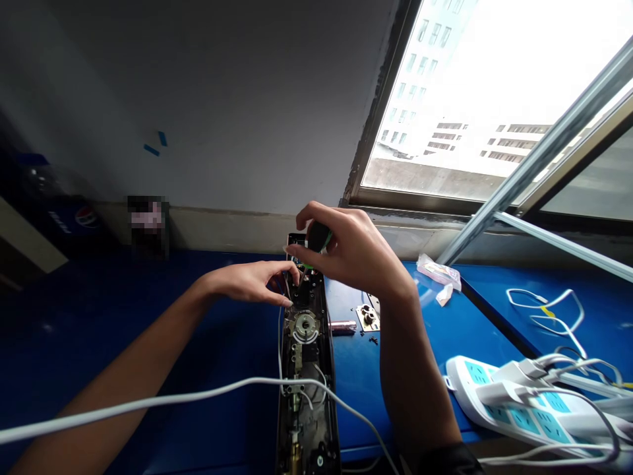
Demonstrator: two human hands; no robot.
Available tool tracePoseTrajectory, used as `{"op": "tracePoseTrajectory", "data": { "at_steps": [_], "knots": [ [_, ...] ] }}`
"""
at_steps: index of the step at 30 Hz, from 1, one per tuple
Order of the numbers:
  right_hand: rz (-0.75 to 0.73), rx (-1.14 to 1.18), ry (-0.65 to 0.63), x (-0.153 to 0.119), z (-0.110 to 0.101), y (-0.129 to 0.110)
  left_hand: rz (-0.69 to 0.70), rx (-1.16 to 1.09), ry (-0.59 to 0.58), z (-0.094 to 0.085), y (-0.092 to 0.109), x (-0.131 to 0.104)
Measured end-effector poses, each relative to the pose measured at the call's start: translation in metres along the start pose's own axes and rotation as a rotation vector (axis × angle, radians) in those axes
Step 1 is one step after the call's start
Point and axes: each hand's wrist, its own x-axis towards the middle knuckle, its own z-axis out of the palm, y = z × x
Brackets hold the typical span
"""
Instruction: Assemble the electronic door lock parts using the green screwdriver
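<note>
A long black door lock body (307, 359) lies on the blue table with its inner side up, showing a round metal hub, wires and a brass-coloured part. My right hand (346, 247) is wrapped around a screwdriver (318, 236) with a black and green handle. Its shaft points down at the far part of the lock. My left hand (257, 280) rests at the lock's left edge, thumb and forefinger apart near the screwdriver's tip. Right of the lock are a shiny metal cylinder (343, 327), a small metal plate (368, 318) and several dark screws (373, 340).
A white cable (198, 394) crosses over my left forearm and the lock. At right sits a white power strip (524, 402) with plugs and cords. A small plastic packet (439, 270) lies near the window wall. A cola bottle (69, 211) stands at far left.
</note>
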Motion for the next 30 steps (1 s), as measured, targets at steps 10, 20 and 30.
{"op": "tracePoseTrajectory", "data": {
  "at_steps": [10, 20, 30],
  "knots": [
    [0.002, -0.001, 0.007, 0.0014, 0.0014, 0.0003, -0.016, -0.06, -0.029, -0.0002, 0.0005, -0.0003],
    [-0.016, 0.011, -0.01, 0.0017, 0.001, 0.0004, -0.037, -0.044, -0.032, -0.0011, 0.0026, -0.0011],
    [-0.051, 0.072, -0.013, 0.0028, 0.0034, 0.005, -0.045, -0.01, -0.022, -0.0026, 0.0083, -0.0043]
  ]
}}
